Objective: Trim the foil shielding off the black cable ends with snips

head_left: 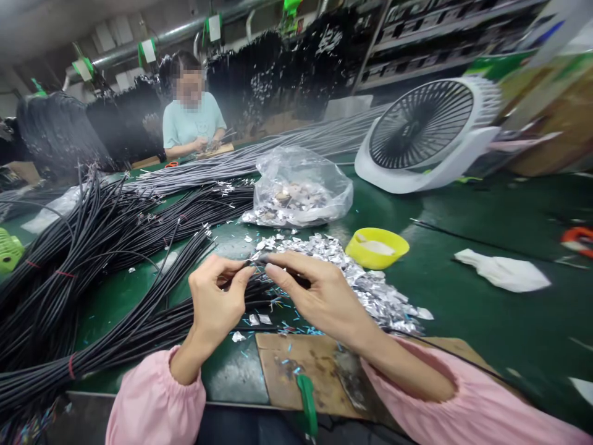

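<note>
My left hand (217, 287) and my right hand (319, 290) meet over the middle of the table. Thumb and forefinger of each are pinched together. Between them is the end of a dark cable (260, 260), mostly covered by my fingertips. Thin wires seem to stick out toward my left fingers. Behind and beneath my hands spreads a pile of silver foil scraps (380, 296). Black cables (157, 330) lie in bundles to the left, some tied with red bands. Small blue bits of wire insulation (290, 347) are scattered below my hands.
A clear plastic bag (303, 185) with scraps stands behind the foil. Nearby are a yellow dish (377, 248), a white fan (421, 136) and a crumpled white cloth (503, 270). A brown board (319, 364) and green-handled tool (307, 402) lie in front. Another person (192, 123) works across the table.
</note>
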The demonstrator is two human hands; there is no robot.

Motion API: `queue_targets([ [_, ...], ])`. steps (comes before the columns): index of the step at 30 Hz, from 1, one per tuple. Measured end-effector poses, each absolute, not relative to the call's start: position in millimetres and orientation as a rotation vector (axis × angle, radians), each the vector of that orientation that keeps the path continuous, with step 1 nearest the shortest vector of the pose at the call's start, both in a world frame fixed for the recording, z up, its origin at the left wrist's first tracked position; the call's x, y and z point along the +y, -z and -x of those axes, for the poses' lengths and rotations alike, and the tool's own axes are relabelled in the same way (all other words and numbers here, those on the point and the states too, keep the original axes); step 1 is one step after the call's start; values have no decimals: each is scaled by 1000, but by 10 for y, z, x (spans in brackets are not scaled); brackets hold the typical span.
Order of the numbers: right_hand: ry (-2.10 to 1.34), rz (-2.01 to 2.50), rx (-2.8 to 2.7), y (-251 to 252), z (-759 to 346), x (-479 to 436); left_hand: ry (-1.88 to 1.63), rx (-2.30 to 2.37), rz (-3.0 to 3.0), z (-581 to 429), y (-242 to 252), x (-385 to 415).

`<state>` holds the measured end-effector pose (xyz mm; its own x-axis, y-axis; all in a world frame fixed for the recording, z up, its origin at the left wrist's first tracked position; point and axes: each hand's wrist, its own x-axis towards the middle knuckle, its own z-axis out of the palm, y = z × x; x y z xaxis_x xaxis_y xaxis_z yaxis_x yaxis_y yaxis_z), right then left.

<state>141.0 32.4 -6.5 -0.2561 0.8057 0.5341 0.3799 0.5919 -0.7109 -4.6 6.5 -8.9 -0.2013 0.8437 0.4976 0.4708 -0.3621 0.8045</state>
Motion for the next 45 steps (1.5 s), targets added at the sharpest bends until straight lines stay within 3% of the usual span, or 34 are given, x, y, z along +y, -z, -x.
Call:
queue_targets([
  [9, -534, 1016, -1820, 80, -1405, 302, -1629, 1601, -1830, 27, 113, 55],
  [16, -622, 1043, -1791, 68, -1426, 332, -1164, 1285, -1514, 146, -61, 99],
  [23, -888, 1034, -1607, 5, -1416, 324, -1448, 1518, -1799, 56, 45, 44],
  [31, -860, 1060, -1504, 63, -1400, 317, -1360, 1483, -1870, 81, 40, 63],
  [38, -859, 1066, -1579, 58, -1410, 411, -1070, 1161, -1984, 183, -89, 28],
  [45, -911, 1049, -1729, -74, -1491, 372, -1301, 1446, -2158, 169, -42, 27],
])
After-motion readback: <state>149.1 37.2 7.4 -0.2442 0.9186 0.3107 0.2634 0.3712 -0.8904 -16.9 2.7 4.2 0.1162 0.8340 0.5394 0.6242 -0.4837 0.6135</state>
